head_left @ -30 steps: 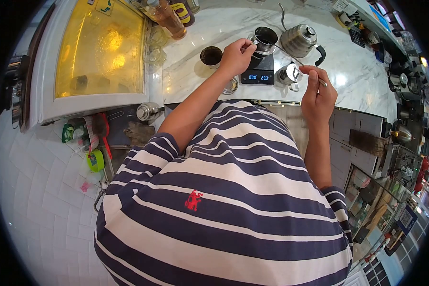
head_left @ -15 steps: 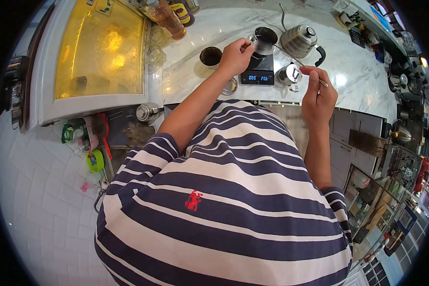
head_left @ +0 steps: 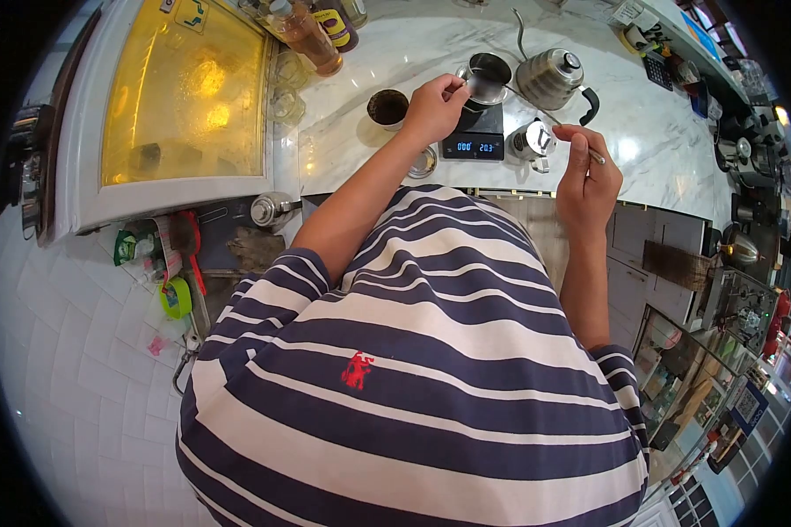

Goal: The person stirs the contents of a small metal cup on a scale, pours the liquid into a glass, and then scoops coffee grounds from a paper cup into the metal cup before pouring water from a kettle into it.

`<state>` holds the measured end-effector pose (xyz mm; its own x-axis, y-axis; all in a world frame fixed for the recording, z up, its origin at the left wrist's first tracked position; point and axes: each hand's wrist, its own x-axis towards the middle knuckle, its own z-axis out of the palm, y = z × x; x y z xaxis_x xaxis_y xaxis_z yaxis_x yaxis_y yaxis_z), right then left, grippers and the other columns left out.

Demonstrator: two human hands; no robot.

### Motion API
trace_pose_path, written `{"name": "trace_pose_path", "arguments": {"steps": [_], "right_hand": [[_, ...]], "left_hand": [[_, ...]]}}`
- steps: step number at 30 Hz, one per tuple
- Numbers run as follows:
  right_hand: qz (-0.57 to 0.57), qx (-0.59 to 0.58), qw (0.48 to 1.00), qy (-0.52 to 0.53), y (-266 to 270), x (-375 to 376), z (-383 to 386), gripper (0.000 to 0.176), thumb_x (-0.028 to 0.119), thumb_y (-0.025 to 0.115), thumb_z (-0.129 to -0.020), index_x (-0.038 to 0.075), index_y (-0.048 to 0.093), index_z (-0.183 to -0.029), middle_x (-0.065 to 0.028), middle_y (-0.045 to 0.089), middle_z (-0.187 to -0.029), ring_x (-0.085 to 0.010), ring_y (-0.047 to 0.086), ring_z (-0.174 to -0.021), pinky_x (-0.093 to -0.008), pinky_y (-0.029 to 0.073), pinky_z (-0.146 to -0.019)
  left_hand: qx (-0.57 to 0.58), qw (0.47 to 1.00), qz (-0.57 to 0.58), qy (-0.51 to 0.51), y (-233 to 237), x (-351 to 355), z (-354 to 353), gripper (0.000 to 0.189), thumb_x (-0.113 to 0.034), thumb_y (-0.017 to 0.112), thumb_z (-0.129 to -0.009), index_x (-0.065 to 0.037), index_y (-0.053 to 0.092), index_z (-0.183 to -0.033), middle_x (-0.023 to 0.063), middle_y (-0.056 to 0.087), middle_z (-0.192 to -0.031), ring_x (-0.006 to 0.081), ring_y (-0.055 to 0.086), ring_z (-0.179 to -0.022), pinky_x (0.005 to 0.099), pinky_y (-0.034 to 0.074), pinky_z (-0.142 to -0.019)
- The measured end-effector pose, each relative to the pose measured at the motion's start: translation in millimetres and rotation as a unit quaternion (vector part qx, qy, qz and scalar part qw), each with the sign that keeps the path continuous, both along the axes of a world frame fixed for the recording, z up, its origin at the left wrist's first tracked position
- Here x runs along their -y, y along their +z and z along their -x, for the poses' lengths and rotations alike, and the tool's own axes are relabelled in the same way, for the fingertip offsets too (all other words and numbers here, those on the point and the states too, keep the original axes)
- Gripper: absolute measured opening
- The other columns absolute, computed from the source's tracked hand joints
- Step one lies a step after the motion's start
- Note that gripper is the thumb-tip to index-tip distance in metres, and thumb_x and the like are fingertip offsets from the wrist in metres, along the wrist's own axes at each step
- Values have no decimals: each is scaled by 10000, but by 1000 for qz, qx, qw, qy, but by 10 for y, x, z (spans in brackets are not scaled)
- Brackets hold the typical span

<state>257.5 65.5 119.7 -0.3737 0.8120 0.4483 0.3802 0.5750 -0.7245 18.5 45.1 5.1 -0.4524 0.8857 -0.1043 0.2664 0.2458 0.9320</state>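
Observation:
A steel cup with dark contents (head_left: 489, 72) stands at the back of a black digital scale (head_left: 473, 147) with a lit display. My left hand (head_left: 437, 107) is closed, fingertips pinched at the cup's left side by its handle. My right hand (head_left: 586, 171) pinches the handle end of a long thin metal spoon (head_left: 545, 114), whose far end reaches the cup. Between the scale and my right hand sits a small silver pot (head_left: 533, 140). A cup with dark contents (head_left: 388, 108) stands left of my left hand.
A gooseneck kettle (head_left: 549, 79) stands right of the steel cup on the marble counter (head_left: 650, 154). Bottles (head_left: 309, 39) and glass jars (head_left: 286, 104) line the left, beside a yellow-lit glass panel (head_left: 185, 97). A small round metal dish (head_left: 423, 163) lies near the front edge.
The scale's display reads slightly lower. My hands have barely moved, still at the cup and spoon.

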Motion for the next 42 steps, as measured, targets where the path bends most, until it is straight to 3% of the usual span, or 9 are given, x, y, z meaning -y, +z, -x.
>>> {"name": "trace_pose_path", "arguments": {"steps": [20, 23, 26, 32, 35, 38, 42], "right_hand": [[-6, -40, 999, 3, -5, -124, -37, 237, 176, 568, -1088, 8, 724, -1031, -110, 761, -950, -207, 713, -848, -310, 535, -777], [-7, -48, 999, 6, 17, -141, -57, 239, 177, 565, -1089, 8, 723, -1033, -110, 760, -945, -191, 706, -838, -301, 532, -771], [13, -25, 1000, 8, 60, -133, -99, 240, 179, 561, -1091, 7, 719, -1036, -113, 758, -952, -197, 705, -841, -297, 531, -771], [33, -26, 999, 29, -59, -181, -125, 236, 182, 565, -1089, 6, 712, -1033, -113, 755, -974, -209, 710, -852, -298, 531, -764], [31, -26, 999, 31, -56, -250, -147, 228, 175, 570, -1084, 7, 715, -1032, -111, 754, -969, -208, 711, -851, -300, 531, -753], [13, -40, 998, 42, -44, -323, -184, 219, 160, 570, -1081, 10, 720, -1031, -112, 752, -966, -211, 709, -842, -305, 530, -748], [18, -41, 997, 57, -65, -435, -217, 189, 128, 579, -1067, 10, 723, -1030, -119, 748, -963, -228, 704, -835, -314, 529, -746]], "left_hand": [[-8, 1000, 2, 6, -107, 53, -17, 291, -290, 705, -978, -32, 714, -1114, 100, 754, -941, 197, 693, -822, 338, 552, -786], [-10, 1000, -20, 3, -189, 71, -16, 301, -313, 690, -990, -39, 702, -1116, 52, 699, -862, 133, 609, -753, 312, 507, -713], [0, 1000, -2, 6, -194, 87, -26, 289, -286, 710, -977, -33, 711, -1116, 101, 753, -929, 196, 691, -819, 334, 554, -780], [-3, 1000, -6, 16, -203, 89, -61, 295, -302, 705, -980, -26, 712, -1085, 101, 736, -868, 188, 674, -779, 331, 540, -744], [14, 1000, 16, 11, -159, 84, -85, 281, -301, 659, -1013, -37, 709, -1094, 54, 719, -885, 134, 641, -808, 300, 514, -759], [19, 999, -27, 38, -281, 42, -119, 305, -325, 682, -993, -23, 712, -1022, 111, 725, -823, 186, 661, -751, 330, 525, -720], [10, 999, -16, 45, -230, 26, -146, 300, -325, 681, -992, -27, 712, -1009, 113, 729, -825, 189, 668, -751, 334, 525, -721]]}}
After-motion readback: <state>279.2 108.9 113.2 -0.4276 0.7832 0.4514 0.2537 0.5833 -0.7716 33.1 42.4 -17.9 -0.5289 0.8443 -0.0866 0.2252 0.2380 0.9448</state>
